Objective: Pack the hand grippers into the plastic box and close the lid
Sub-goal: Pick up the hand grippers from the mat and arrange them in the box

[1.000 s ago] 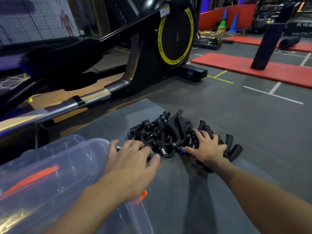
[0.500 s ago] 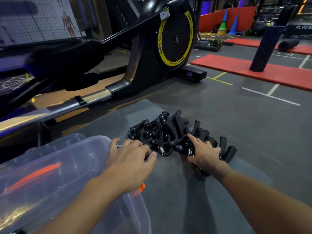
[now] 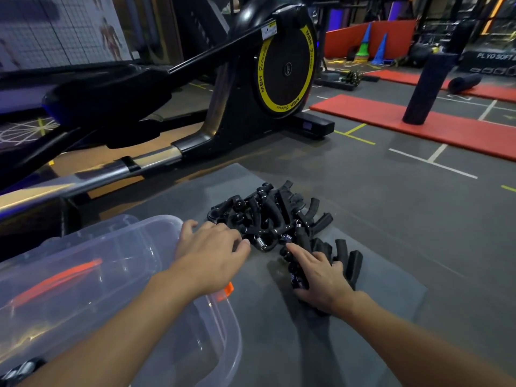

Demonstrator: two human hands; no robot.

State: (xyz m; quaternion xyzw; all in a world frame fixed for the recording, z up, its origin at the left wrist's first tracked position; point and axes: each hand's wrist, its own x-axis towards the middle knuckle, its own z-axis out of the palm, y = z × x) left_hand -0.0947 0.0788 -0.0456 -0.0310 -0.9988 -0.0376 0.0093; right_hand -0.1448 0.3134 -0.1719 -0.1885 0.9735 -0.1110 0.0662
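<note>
A heap of black hand grippers (image 3: 268, 216) with steel springs lies on a grey mat (image 3: 279, 347). My right hand (image 3: 321, 280) grips several grippers (image 3: 346, 258) at the heap's near right side, its index finger stretched forward over them. Over the near left edge of the heap, my left hand (image 3: 209, 252) rests palm down with its fingertips touching the grippers. The clear plastic box (image 3: 92, 291) stands at the lower left, under my left forearm, with an orange latch (image 3: 227, 289) on its near end. What lies inside the box is hard to make out.
A black exercise machine with a yellow-ringed flywheel (image 3: 282, 68) and a long steel rail (image 3: 125, 169) runs behind the mat and box. Red floor mats (image 3: 435, 129) and an upright black foam roller (image 3: 427, 88) are at the far right. Grey gym floor (image 3: 418, 219) lies to the right.
My right hand has closed on a bunch of grippers and dragged them toward me, away from the heap. My left hand has barely moved.
</note>
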